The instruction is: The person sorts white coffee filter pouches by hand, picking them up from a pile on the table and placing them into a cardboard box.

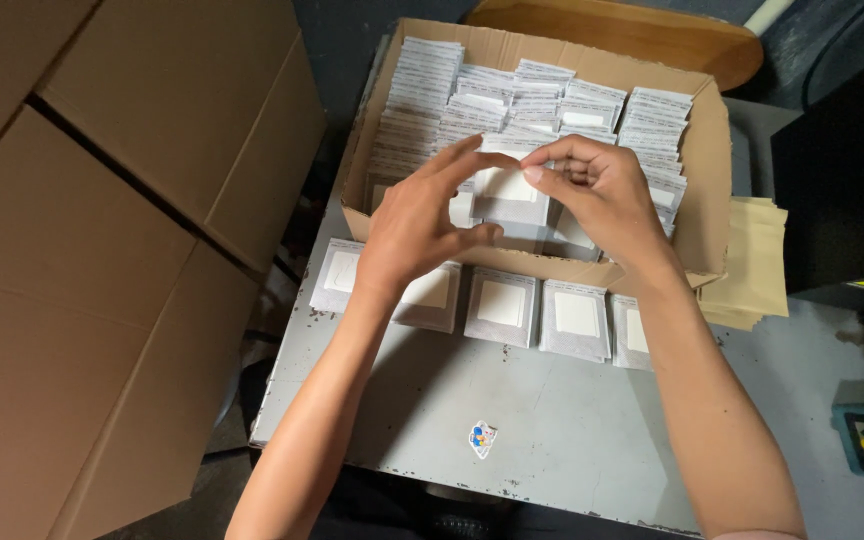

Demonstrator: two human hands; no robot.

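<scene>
5 pouches [501, 305] already lie in a row on your counter [572, 430]; the box [704, 190] remains nearly full. Both your left hand [417, 225] and right hand [602, 195] pinch 1 grey pouch [508, 200] above it.

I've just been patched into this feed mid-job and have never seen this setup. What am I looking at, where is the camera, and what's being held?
There is no machine here: a person works with two bare hands, and the single camera sits on their head, looking down. The left hand and right hand meet above an open cardboard box and together hold one small grey-and-white packet by its top edge. The box is packed with rows of the same packets. In front of it, on the scuffed grey table, lies a row of packets side by side. Tan envelopes lie stacked at the right, large cardboard cartons stand at the left, and a small colourful sticker is on the tabletop.
</scene>
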